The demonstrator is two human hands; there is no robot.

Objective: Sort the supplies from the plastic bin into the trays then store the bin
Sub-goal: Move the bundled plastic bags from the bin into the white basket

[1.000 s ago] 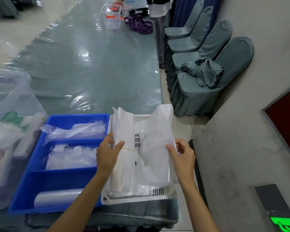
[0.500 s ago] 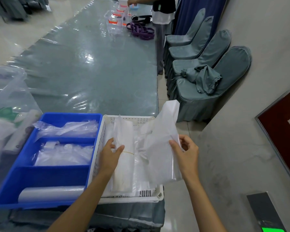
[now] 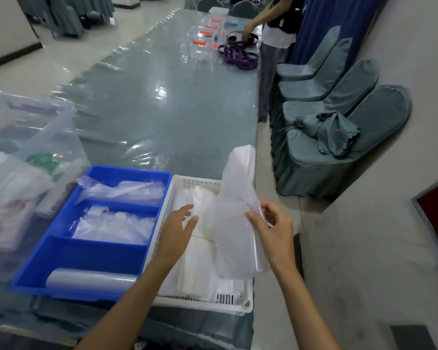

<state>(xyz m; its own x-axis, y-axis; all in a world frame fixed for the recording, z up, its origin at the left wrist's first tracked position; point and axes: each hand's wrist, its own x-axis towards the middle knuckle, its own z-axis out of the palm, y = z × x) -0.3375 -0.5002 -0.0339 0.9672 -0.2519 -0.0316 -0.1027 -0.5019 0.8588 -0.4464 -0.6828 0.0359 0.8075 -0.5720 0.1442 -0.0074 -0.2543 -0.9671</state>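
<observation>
The right hand [image 3: 273,231] pinches a translucent plastic bag [image 3: 235,215] upright over the white tray [image 3: 238,305]. The left hand [image 3: 176,232], fingers spread and holding nothing, hovers over folded bags [image 3: 200,253] lying beneath it in that tray; the blue tray [image 3: 86,253] sits just beyond its left.

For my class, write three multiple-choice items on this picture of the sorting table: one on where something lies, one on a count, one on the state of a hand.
1. Where does the white basket stand?
A. right of the blue tray
B. left of it
C. on a chair

2. How many compartments has the blue tray?
A. two
B. three
C. five

3. What is the right hand doing?
A. hanging idle
B. pressing the table
C. pinching a clear plastic bag

Answers: 1 A, their rims meet side by side. 2 B, two dividers split it. 3 C, the fingers pinch the bag's edge.
</observation>
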